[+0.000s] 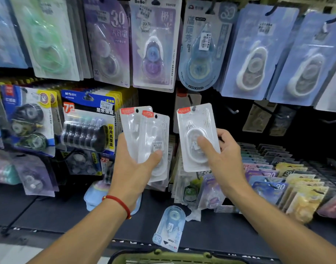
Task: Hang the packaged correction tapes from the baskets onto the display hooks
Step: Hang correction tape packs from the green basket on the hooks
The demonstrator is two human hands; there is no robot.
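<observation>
My left hand (133, 168) grips a small stack of white packaged correction tapes (144, 134) with red corner labels, held upright in front of the display. My right hand (223, 159) holds one more white correction tape pack (196, 136), thumb on its blister. That pack's top hole sits at a dark display hook (193, 108), in front of a hanging brown card. Bare hooks (233, 111) stick out to the right. The green basket rim (163, 256) shows at the bottom edge.
Rows of hung correction tapes fill the upper wall: purple (153, 44), blue (201, 50) and pale blue (253, 54) packs. Black refill packs (89, 126) hang at left. Coloured packs stand in shelf trays (277, 178) at right. A blue pack (170, 227) lies loose on the dark shelf.
</observation>
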